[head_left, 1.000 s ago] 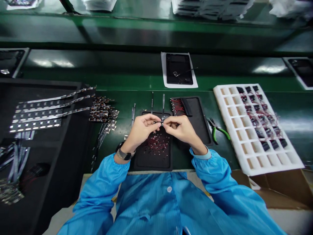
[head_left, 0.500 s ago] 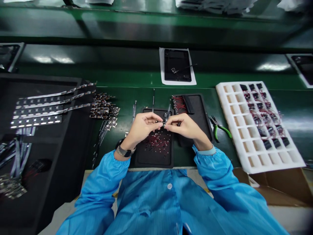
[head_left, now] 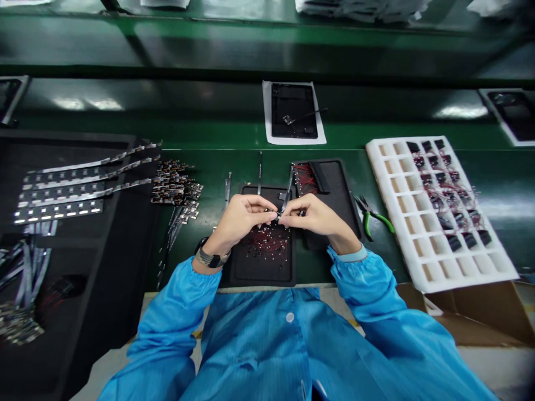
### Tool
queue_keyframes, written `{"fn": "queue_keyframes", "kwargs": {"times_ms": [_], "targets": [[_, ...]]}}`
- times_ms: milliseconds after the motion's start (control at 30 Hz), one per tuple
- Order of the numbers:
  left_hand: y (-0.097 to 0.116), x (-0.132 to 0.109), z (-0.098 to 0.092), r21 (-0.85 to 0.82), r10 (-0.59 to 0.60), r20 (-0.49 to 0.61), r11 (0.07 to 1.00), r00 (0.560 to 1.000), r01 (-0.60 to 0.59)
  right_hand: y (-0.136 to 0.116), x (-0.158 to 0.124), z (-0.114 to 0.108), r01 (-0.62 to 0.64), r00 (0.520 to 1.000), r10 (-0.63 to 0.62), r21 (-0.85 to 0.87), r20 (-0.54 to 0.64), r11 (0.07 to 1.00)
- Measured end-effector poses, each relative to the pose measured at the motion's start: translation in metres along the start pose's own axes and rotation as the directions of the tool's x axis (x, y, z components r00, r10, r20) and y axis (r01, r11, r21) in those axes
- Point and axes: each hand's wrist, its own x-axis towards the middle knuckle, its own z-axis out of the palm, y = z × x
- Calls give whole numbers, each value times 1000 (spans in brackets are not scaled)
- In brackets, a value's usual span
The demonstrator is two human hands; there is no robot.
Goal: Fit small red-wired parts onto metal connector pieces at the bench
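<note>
My left hand (head_left: 249,216) and my right hand (head_left: 311,219) meet fingertip to fingertip above a black tray (head_left: 238,267). Both pinch a small circuit board whose flat ribbon cable (head_left: 288,188) sticks up between them; the fingers cover most of the board. Beneath my hands, the tray holds a heap of small parts with red and black wires (head_left: 270,242). Behind my right hand, a second black tray (head_left: 334,184) carries a row of red-wired parts (head_left: 305,179) and a black foam strip (head_left: 320,177).
Green-handled cutters (head_left: 374,217) lie right of the trays, beside a white compartment tray (head_left: 413,228) partly filled with black wired parts. At left are piled circuit boards (head_left: 173,184) and a black bin (head_left: 121,234) with strips. A tablet-like panel (head_left: 293,111) lies at the back.
The surroundings sit slightly further left in view. My hands keep the same pinch, with only slight finger movement, and the ribbon cable tilts a little differently.
</note>
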Motion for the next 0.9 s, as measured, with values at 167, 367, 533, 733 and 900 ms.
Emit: {"fn": "queue_keyframes", "kwargs": {"times_ms": [167, 367, 533, 733, 900], "targets": [[1, 0, -1, -3, 13, 11, 1000, 1000, -13, -1, 0, 1, -19, 1000, 19, 27, -3, 999], [3, -2, -1, 27, 12, 8, 1000, 1000, -13, 0, 1, 2, -51, 999, 51, 16, 3, 999], [-2, -1, -1, -19, 5, -22, 1000, 1000, -5, -3, -1, 6, 21, 997, -25, -63, -71, 998], [-4, -1, -1, -36, 11, -75, 999, 997, -14, -5, -5, 12, 56, 984, -76, -125, -162, 991], [-4, 1, -2, -107, -1, -35, 994, 999, -3, -4, -6, 13, 49, 976, -71, -110, -206, 993]]}}
